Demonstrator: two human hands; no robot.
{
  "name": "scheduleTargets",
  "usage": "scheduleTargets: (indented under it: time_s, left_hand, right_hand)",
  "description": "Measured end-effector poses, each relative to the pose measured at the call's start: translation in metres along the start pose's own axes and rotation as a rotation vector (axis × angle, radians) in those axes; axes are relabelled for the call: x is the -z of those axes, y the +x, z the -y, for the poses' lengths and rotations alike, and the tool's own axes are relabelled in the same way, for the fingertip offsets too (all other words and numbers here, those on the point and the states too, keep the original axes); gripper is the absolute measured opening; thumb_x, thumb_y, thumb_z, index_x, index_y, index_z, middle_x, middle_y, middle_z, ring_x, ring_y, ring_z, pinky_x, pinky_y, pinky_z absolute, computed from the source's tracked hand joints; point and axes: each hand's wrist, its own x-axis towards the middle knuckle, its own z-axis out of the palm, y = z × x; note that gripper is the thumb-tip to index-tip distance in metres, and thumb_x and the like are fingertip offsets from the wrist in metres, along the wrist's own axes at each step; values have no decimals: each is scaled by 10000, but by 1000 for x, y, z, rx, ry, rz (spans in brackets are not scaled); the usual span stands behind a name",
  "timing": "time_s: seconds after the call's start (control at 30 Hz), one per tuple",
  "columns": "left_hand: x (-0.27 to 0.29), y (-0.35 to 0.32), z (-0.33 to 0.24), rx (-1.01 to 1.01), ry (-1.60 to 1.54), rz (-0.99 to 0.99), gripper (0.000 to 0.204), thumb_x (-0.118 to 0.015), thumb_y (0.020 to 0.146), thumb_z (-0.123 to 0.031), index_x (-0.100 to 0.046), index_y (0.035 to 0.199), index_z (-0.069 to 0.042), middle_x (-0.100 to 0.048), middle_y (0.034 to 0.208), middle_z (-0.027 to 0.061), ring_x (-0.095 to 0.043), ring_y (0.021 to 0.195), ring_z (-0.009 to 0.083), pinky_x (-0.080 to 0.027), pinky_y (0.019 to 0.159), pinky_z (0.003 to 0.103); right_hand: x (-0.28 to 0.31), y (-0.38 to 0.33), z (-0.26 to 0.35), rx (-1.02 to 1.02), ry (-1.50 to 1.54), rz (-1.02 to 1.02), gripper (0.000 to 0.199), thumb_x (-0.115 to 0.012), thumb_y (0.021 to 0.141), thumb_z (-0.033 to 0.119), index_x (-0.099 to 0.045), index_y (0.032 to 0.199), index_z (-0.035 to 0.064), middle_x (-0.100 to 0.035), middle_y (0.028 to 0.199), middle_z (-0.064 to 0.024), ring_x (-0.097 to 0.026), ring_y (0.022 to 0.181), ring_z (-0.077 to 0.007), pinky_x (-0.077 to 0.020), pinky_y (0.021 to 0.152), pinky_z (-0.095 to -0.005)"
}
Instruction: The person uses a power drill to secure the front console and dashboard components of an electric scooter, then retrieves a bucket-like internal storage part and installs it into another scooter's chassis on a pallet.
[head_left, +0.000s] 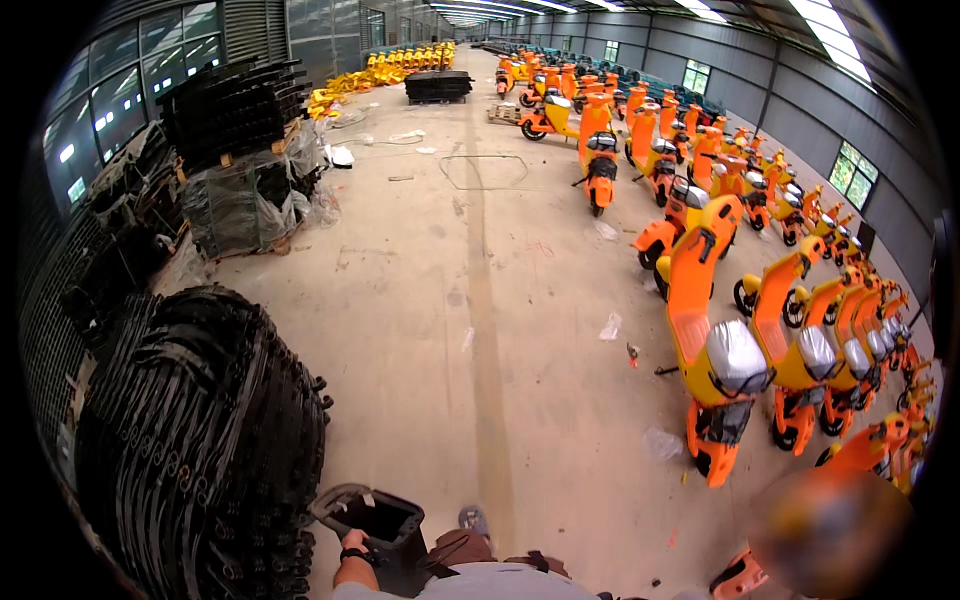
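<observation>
My left hand (352,543) comes in at the lower edge, a dark watch on its wrist, and grips the near rim of a black plastic tub-shaped part (378,516). The part is held low in front of my body, open side up, just right of a big stack of black ribbed parts (200,440). My right hand is out of the picture. The toe of my shoe (473,519) shows on the floor beside the part.
Rows of orange scooters (715,350) with wrapped seats fill the right side, far into the hall. Wrapped pallets of black parts (245,190) stand at the left. A concrete floor (480,300) with scraps of plastic runs between them.
</observation>
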Motion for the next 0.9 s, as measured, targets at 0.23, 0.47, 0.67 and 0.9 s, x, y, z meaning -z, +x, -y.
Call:
scheduleTargets:
  time_s: [0.23,0.47,0.67,0.9]
  left_hand:
    - [4,50,-218,111,-816,129,157,-615,628,-34,-494,721,-70,-476,785,116,-515,731,311,-460,644,496]
    - [7,101,-473,-127,-1078,-59,153,-565,601,-114,-484,732,-114,-485,849,92,-500,826,307,-457,736,501]
    - [23,172,-630,-112,-722,-231,127,-595,648,-129,-587,681,-7,-507,729,197,-515,574,375,-455,518,485]
    - [-4,309,-733,-122,-407,-57,460,-684,829,-433,-682,1022,-15,-717,1008,157,-702,866,260,-557,775,379]
  right_hand:
    - [104,97,200,35,107,238,429,-779,720,415,-741,877,18,-705,853,-106,-666,779,-238,-532,705,-355]
    - [262,218,377,247,407,746,491,-741,693,470,-751,917,32,-721,855,-124,-679,771,-266,-529,712,-382]
    - [355,297,559,224,-146,-12,550,-732,677,506,-756,1005,65,-739,986,-172,-707,959,-332,-550,862,-436]
    - [478,376,752,291,184,-357,448,-717,669,410,-733,923,41,-735,949,-184,-694,948,-365,-548,874,-453]
